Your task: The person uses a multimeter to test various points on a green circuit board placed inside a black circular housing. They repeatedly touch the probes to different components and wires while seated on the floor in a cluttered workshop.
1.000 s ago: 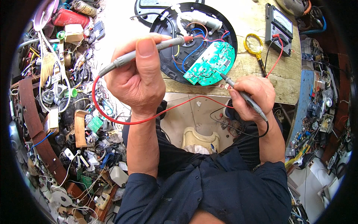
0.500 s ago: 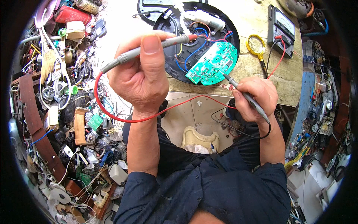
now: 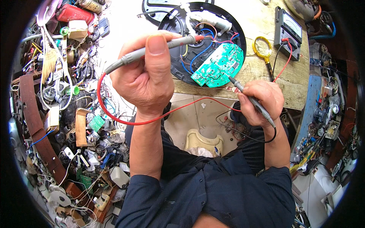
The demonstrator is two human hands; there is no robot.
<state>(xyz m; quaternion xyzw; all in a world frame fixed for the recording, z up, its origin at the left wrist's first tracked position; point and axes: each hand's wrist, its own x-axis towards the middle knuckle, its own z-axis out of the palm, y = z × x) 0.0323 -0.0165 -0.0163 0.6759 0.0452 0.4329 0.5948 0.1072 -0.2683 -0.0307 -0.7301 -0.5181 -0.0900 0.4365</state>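
Observation:
My left hand (image 3: 146,72) is closed round a grey test probe with a red end (image 3: 163,46), raised over the left side of a round black appliance base (image 3: 178,66). Its red tip points right, toward loose wires inside the base. A second, dark grey test probe (image 3: 254,102) is pinched in my right hand (image 3: 264,98). This one points up and left, its tip at the lower edge of a green circuit board (image 3: 220,64); whether it touches I cannot tell. The board rests partly over the base, with blue, red and brown wires beside it.
An analog multimeter (image 3: 289,34) with red and black leads lies at the table's right. Beside it is a yellow-rimmed magnifying glass (image 3: 262,47). Heaps of electronic scrap (image 3: 87,125) crowd the left, and more parts fill the right. A cream stool (image 3: 203,140) stands below the wooden table (image 3: 296,81).
Both hands keep their holds on the probes, almost unmoved. The base, board and meter appear shifted very slightly right in the picture.

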